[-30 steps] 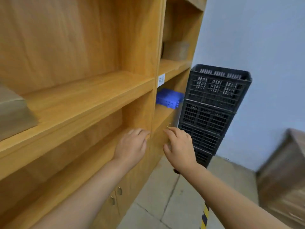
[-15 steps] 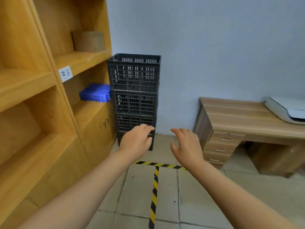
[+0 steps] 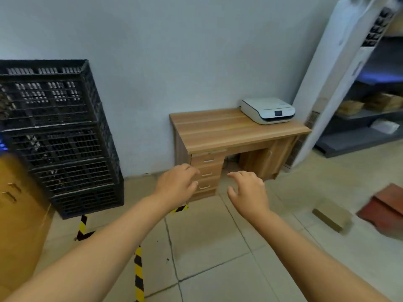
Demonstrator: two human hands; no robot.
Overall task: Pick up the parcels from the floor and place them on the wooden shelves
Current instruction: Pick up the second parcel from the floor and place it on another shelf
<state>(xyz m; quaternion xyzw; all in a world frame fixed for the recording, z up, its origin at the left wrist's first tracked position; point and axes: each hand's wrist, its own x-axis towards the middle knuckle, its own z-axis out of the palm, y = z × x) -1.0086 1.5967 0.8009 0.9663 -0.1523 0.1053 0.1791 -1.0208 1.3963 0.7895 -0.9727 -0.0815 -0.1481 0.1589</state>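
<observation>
Seeing both hands empty w/ fingers apart, left hand [image 3: 177, 185] & right hand [image 3: 248, 190], I reckon flat brown cardboard parcel [image 3: 332, 214] on floor is left to shelve.

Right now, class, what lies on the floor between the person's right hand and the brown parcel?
Nothing: in the head view, only bare floor tiles lie between the open right hand and the brown parcel. A red parcel lies beyond it.
</observation>
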